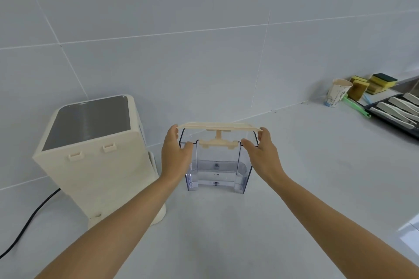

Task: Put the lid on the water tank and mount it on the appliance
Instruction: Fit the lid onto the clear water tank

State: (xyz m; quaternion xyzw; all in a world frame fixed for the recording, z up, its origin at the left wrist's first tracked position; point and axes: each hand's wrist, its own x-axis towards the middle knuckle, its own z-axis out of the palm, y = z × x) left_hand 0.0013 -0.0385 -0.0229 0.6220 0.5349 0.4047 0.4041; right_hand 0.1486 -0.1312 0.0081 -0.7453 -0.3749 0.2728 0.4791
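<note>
Lid (218, 126), thin, stiff and probably light, is grasped at its two short ends by left hand (175, 154) and right hand (264, 154), just over the clear, rigid water tank (217, 172) on the worktop (294, 165), beside the appliance (95, 154).

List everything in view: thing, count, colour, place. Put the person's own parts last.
water tank: 1, clear, counter centre
lid: 1, cream, held at the tank's top
appliance: 1, cream with grey top, left of tank
power cord: 1, black, counter far left
paper cup: 1, white patterned, back right
sponges: several, yellow and dark green, behind cup
brush: 1, green, beside cup
tray: 1, dark, far right
left hand: 1, lid's left end
right hand: 1, lid's right end
</note>
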